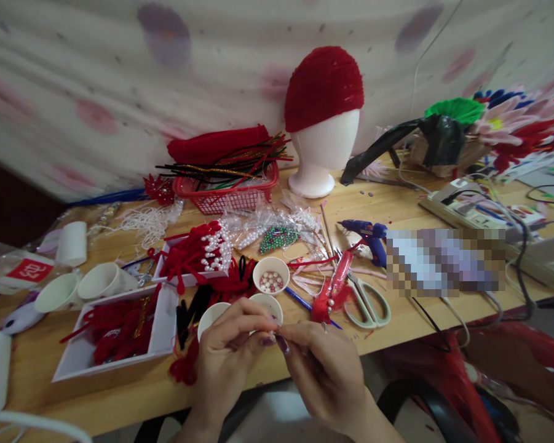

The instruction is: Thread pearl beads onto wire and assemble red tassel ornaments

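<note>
the left hand point(228, 351) and right hand point(327, 363) meet at the fingertips over the near edge of the table point(96, 409), each with thumb and finger pinched together; whatever sits between them is too small to make out. just beyond the left fingers are two pale cups, partly hidden, and right behind those a cup of beads point(272, 264), red and pearly white. to the right lie a blue pen point(299, 301), a red tasselled piece point(336, 286), the scissors point(367, 301) with pale handles, and a blue glue gun point(366, 234). to the left, a white box point(69, 363) holds red fuzzy pieces, and a smaller box behind it has more, some tipped with white beads. farther back, a red basket point(230, 198) carries dark, gold and red stems beside a white foam head point(325, 151) wearing a red cap point(325, 89). a flowered cloth point(230, 67) hangs behind.
</note>
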Available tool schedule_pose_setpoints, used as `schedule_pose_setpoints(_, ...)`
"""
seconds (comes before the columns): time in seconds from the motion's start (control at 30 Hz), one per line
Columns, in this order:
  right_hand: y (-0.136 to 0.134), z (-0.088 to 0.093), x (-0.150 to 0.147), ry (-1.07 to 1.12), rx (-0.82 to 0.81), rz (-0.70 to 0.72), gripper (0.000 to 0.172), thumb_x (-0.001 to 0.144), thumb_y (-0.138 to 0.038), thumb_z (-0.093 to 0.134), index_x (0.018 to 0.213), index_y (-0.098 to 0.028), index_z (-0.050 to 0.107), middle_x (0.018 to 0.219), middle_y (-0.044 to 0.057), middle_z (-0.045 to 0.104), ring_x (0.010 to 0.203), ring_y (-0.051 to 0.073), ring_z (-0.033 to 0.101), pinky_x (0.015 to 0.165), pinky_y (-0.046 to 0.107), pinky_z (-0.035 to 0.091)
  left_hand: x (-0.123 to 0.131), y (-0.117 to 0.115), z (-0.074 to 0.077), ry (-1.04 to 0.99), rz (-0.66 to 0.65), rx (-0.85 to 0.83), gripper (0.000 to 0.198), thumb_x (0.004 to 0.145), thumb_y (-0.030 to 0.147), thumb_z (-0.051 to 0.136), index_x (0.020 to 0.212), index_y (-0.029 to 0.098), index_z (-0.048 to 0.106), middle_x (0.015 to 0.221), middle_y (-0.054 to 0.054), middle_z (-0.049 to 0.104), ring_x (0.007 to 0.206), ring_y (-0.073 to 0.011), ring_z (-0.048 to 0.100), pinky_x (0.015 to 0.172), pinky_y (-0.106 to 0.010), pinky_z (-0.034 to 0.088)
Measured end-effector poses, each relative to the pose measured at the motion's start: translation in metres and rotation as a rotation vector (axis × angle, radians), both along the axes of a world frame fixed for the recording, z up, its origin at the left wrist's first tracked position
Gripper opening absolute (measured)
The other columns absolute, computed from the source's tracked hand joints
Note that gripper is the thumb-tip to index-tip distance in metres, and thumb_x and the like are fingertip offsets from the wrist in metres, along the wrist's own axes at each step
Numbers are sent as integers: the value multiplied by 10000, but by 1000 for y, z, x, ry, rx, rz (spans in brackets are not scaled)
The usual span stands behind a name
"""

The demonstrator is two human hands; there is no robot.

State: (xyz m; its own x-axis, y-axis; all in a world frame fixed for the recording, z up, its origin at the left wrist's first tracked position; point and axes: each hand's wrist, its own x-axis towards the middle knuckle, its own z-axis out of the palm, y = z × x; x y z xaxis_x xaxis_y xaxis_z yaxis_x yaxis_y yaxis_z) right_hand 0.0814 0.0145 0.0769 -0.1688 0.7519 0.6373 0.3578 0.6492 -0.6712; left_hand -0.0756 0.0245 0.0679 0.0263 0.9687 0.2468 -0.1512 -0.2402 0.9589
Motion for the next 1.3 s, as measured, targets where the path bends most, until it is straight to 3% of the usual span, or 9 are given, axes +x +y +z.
schedule_pose_setpoints(0.3,-2,0,-1,-22,-10,-20,180,927,-58,508,981,-207,595,612,-34,610,451,110,488,459,252,341,0,-1,0,61,23,16,45,837,295,799,850,278,839,796,-35,715,744,-156,664,658,-212,541)
schedule_pose_setpoints(0.6,1,-1,1,1,-85,68,256,904,-55,520,1090,-204,614,645,-44,618,450,100,488,459,230,357,0,-3,-14,-127,7,-148,120,804,398,820,815,280,840,838,-43,693,796,-165,644,707,-236,532)
schedule_pose_setpoints(1.0,-1,-2,0,9,-84,69,217,908,-67,533,1061,-189,627,680,-28,629,498,105,516,481,226,370,1,-6,-17,-158,13,-105,50,825,316,813,867,300,836,868,-18,709,830,-139,670,733,-190,541)
schedule_pose_setpoints(1.3,-3,-4,0,-6,-2,9,193,923,-44,518,1021,-168,629,722,-12,672,552,102,572,547,227,406,2,-5,-15,-190,17,-103,167,779,290,855,943,286,825,831,-17,768,784,-145,716,717,-188,573)
